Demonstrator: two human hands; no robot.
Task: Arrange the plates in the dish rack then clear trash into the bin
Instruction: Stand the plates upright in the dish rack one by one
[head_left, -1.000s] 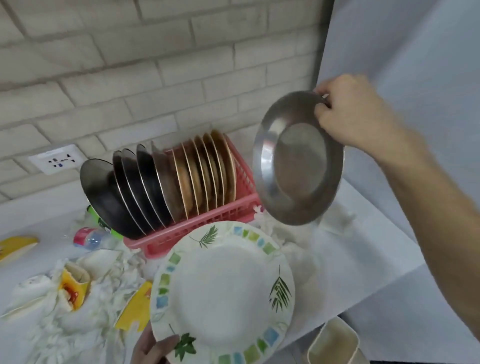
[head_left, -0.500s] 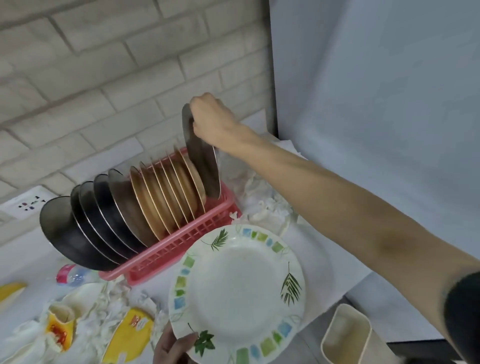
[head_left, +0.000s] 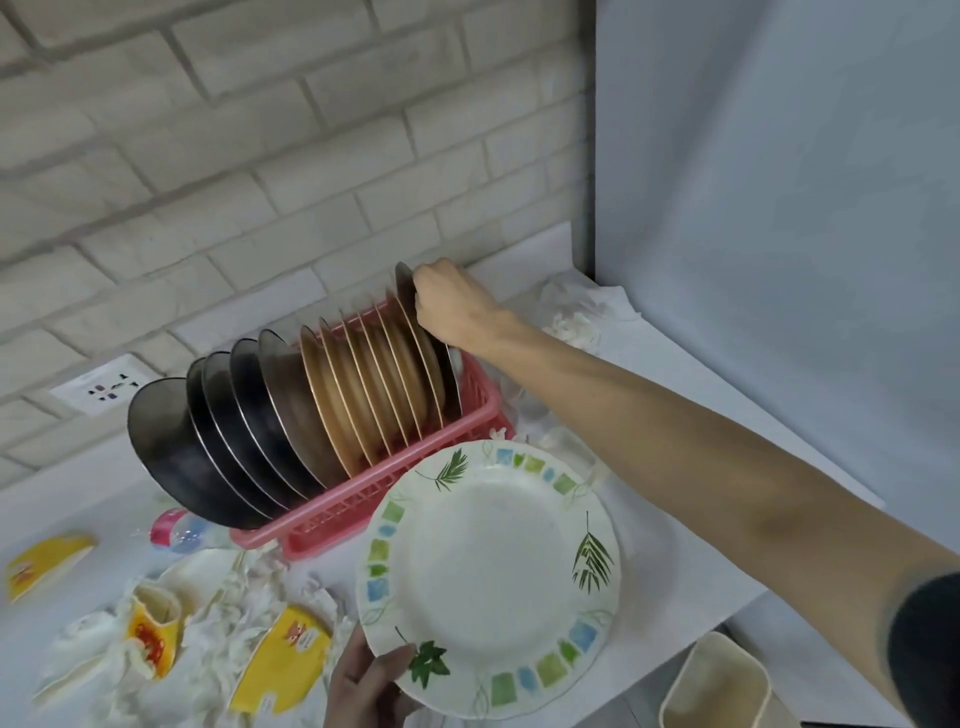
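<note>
A right hand (head_left: 452, 306) is shown reached forward over a white counter (head_left: 675, 571), its fingers curled round the top rim of a round stainless steel plate (head_left: 404, 285). This plate is stood on edge in the last slot at the right end of a pink plastic dish rack (head_left: 470, 423), directly under the right hand.

To the left of that hand the rack is filled with a row of upright plates leaning leftward: first a set of tan plates with pale rims (head_left: 374, 384), touching the held plate, then several dark steel plates (head_left: 223, 436), the outermost overhanging the rack's left end.

Nearer the viewer, a left hand (head_left: 363, 686) is seen at the bottom edge. A white round plate with a border of green leaves and coloured squares (head_left: 488, 577) is gripped by its near rim, the thumb laid on top. The plate is held face up just in front of the rack.

To the left of the left hand, torn yellow paper cups (head_left: 283, 660) and crumpled white tissue (head_left: 218, 639) are scattered on the counter. A small plastic bottle with a pink label (head_left: 176, 530) is lying beside the rack's left end. More tissue is heaped beyond the right hand, near the corner. A cream plastic bin (head_left: 691, 696) is stood below the counter edge, to the right of the left hand.
</note>
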